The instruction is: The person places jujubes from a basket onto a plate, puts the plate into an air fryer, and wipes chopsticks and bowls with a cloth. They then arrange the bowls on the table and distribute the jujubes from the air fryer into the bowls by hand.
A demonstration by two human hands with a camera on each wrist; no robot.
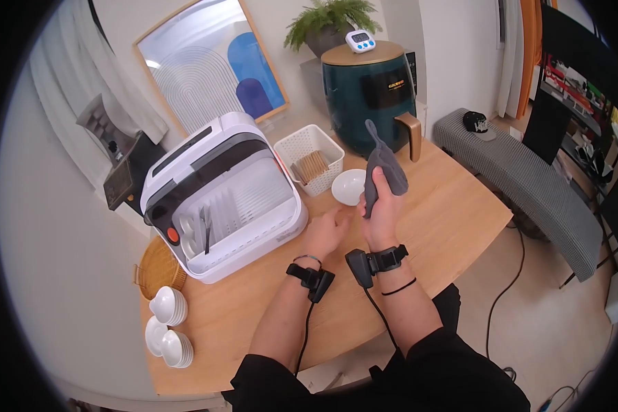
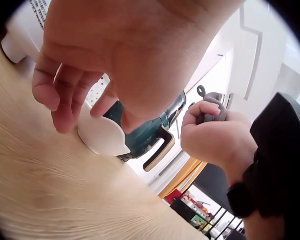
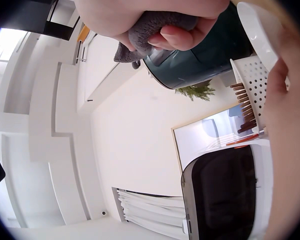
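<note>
The right hand (image 1: pixel 383 218) has its fingers curled round a gray cloth (image 1: pixel 390 167), hiding part of it, above the desk (image 1: pixel 450 199). The left hand (image 1: pixel 325 235) has loose, empty fingers near a white bowl (image 1: pixel 348 187). A white basket (image 1: pixel 331 173) holds brown sticks (image 1: pixel 312 165). The gold writing (image 1: pixel 396 85) on the green pot (image 1: pixel 353 106) is too tiny to read.

A small white digital timer with blue buttons (image 1: pixel 360 41) sits on the round wood-toned lid (image 1: pixel 343 55) of a glossy dark teal air fryer (image 1: pixel 364 93), with a feathery green fern (image 1: pixel 323 19) behind. A black-and-grey cap (image 1: pixel 476 125) rests on a long grey textured bench (image 1: pixel 529 182).
</note>
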